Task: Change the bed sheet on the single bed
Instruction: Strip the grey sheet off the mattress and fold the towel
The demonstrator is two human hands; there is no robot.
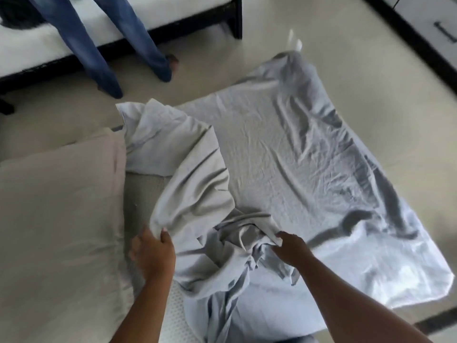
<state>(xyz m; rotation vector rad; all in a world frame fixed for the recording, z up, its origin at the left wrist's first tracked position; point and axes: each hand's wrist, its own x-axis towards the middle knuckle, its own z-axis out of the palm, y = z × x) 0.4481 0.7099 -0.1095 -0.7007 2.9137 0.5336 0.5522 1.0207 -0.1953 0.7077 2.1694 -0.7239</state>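
Pale floor (371,58) around hand-gripped sheet (284,149)

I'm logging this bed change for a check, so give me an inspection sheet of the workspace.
Surface: mattress, partly bared near the pillow.
Job's things: light blue sheet, wrinkled, spread over the bed, near edge bunched.
Clutter: beige pillow at left.
Grippers: left hand and right hand both grip the sheet.
Cables: nothing seen.
Surroundings: second bed, a person's legs in jeans, drawer unit.
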